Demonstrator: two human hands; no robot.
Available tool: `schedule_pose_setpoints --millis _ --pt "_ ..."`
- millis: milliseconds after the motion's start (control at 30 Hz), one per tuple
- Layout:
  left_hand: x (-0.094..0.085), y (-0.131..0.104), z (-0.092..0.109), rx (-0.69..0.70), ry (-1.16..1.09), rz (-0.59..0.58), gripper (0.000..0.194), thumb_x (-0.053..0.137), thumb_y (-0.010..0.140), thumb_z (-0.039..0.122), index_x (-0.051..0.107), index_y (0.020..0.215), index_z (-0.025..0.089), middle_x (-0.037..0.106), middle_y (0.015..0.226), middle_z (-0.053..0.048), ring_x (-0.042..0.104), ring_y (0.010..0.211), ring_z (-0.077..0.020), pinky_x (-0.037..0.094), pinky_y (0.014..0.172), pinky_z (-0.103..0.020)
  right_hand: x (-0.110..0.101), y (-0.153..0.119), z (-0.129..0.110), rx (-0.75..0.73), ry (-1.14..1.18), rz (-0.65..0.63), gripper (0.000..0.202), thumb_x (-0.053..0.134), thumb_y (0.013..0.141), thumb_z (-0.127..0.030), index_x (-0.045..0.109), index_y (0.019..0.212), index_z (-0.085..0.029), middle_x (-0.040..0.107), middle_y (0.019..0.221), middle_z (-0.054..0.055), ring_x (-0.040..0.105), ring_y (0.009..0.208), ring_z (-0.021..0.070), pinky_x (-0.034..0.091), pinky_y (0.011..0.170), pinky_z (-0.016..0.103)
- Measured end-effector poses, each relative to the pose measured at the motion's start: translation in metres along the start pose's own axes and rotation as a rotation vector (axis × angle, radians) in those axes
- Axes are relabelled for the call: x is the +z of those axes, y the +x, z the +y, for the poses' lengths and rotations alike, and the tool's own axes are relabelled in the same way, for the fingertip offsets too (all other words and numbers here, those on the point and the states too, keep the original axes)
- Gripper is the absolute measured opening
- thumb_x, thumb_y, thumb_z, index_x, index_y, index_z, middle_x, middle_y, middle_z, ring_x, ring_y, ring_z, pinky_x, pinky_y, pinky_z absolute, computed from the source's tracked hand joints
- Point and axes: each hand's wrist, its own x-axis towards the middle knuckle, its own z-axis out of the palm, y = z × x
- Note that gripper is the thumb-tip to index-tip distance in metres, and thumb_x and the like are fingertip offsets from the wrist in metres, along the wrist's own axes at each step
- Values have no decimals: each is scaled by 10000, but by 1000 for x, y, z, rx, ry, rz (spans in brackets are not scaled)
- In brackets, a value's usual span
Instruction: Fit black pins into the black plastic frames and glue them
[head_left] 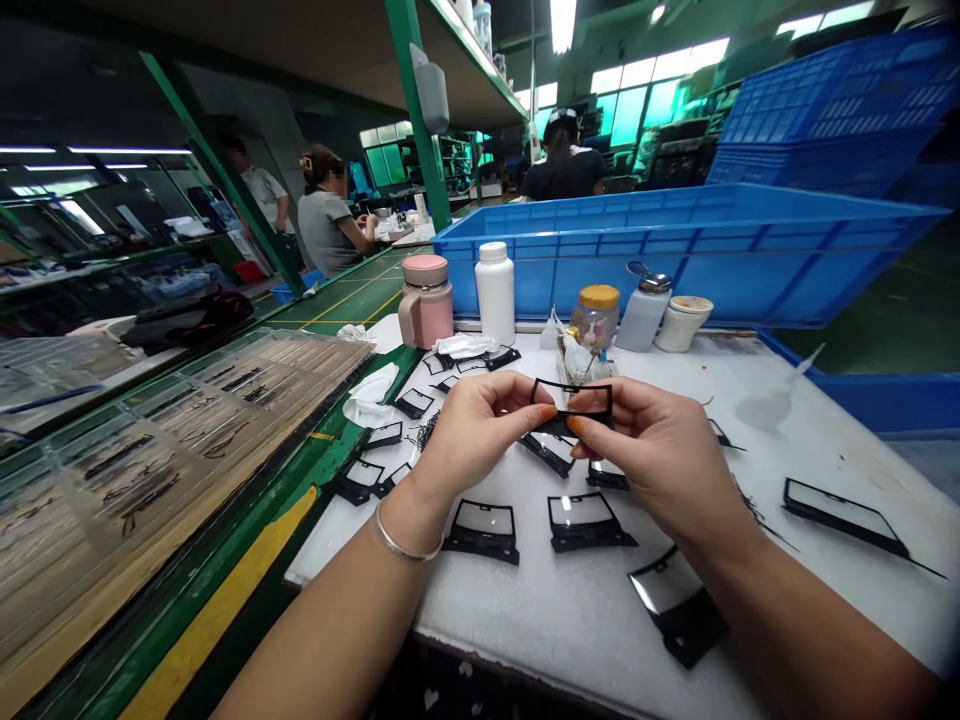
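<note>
Between my two hands, raised over the white work surface (pixel 525 610), is a small black frame with a clear window (pixel 574 385). My left hand (pixel 480 420) pinches its left end between thumb and fingers. On the other end, my right hand (pixel 660 430) grips the frame's lower edge, its thumb close to the left thumb. Beneath them lie several similar black frames, among them one (pixel 484 530) below my left hand, one (pixel 585 520) in the middle and one (pixel 679 600) beside my right forearm. Another long frame (pixel 844 515) lies at the right.
Behind the frames stand a pink mug (pixel 427 300), a white bottle (pixel 495 295), a yellow-lidded jar (pixel 596 315) and a pump bottle (pixel 643 310). A large blue crate (pixel 675 250) backs them. A divided clear tray (pixel 172 440) with thin dark parts is at left. People sit farther off.
</note>
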Motion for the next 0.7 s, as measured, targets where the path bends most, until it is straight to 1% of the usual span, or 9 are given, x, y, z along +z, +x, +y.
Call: schedule_pose_setpoints --millis 167,300,400,600,700 --pt "-2 2 0 -9 -42 16 151 709 781 267 680 801 120 649 734 -23 563 658 -109 437 618 -216 -5 4 3 110 70 -68 228 734 769 -292 685 953 -166 710 752 28 698 661 168 528 552 215" --pt "-3 3 0 -51 -143 16 142 721 767 239 678 805 110 653 722 -18 585 665 -107 460 633 -208 -8 6 6 179 154 -122 235 740 766 -304 706 957 -171 724 821 44 706 700 169 522 552 203" --pt "-2 3 1 -57 -166 7 140 718 772 235 676 809 107 658 734 -20 594 676 -107 465 643 -207 -8 6 7 193 138 -147 229 734 776 -305 706 955 -166 725 808 46 699 687 156 515 553 194" --pt "0 3 1 -28 -133 2 135 716 776 238 680 795 110 657 727 -21 589 669 -106 464 644 -209 -6 6 7 194 126 -123 195 730 778 -301 695 908 -159 708 684 30 682 651 146 515 549 188" --pt "0 2 0 -15 -136 -1 128 711 780 227 678 796 104 657 734 -24 594 680 -107 470 654 -207 -6 6 8 197 124 -104 206 735 774 -304 694 915 -160 705 678 27 681 637 145 524 554 194"
